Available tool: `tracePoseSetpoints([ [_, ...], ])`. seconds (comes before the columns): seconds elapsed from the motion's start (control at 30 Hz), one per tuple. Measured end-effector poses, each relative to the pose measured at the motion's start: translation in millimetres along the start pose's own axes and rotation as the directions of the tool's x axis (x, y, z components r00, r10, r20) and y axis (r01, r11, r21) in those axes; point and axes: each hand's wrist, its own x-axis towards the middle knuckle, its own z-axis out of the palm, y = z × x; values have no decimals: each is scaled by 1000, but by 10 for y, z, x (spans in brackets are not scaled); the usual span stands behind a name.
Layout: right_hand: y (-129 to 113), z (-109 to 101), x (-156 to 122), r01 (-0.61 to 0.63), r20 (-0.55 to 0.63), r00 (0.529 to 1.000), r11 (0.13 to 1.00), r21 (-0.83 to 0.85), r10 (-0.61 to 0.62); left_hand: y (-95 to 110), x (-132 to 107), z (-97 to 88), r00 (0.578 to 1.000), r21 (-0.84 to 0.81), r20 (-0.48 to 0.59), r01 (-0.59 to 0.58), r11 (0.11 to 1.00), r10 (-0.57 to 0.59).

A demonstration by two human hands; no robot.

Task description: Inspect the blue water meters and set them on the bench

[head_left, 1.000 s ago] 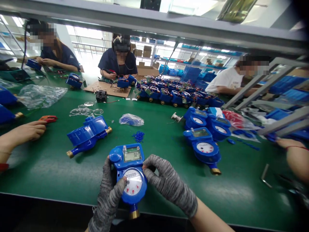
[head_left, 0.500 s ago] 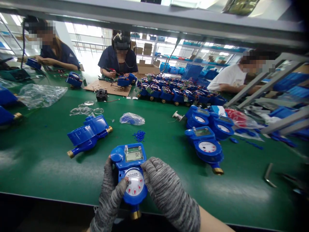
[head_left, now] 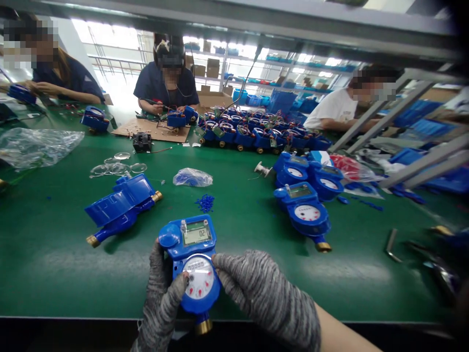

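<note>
A blue water meter (head_left: 198, 266) with a small digital display, a round white dial and a brass end is held near the front edge of the table. My left hand (head_left: 161, 293), in a grey knitted fingerless glove, grips it from the left, thumb on the dial. Gloved the same way, my right hand (head_left: 267, 288) has its fingertips pinched together against the meter's right side; whatever they may hold is hidden. Small blue pieces (head_left: 205, 202) lie in a pile just beyond the meter. Behind them is a clear bag (head_left: 192, 177) with blue contents.
Another blue meter (head_left: 122, 203) lies face-away at left, near clear discs (head_left: 117, 168). Three meters (head_left: 307, 212) stand at right, with a hex key (head_left: 392, 246) nearer me. Rows of wired units (head_left: 256, 132) fill the back. Three co-workers sit across the green table (head_left: 238, 220).
The view has shifted, so most things sit further left. My right hand has lowered slightly along the meter's side, its fingers now pinched at the dial's upper right. My left hand keeps its hold.
</note>
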Motion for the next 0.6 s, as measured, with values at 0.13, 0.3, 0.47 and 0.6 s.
tracePoseSetpoints([
  [0.13, 443, 163, 187, -146, 79, 989, 943, 300, 128, 35, -16, 62, 1000, -14, -17, -17, 1000, 17],
  [0.3, 1115, 633, 724, -501, -110, 856, 863, 63, 505, -44, 39, 42, 999, -72, -5, -35, 997, 34],
  [0.47, 1214, 879, 985, -529, -111, 845, 847, -44, 523, -47, 39, 18, 999, -75, -1, -32, 997, 32],
  [0.6, 1178, 855, 1030, -529, -97, 848, 842, -105, 521, -39, 24, -30, 999, -15, 34, -13, 1000, 13],
])
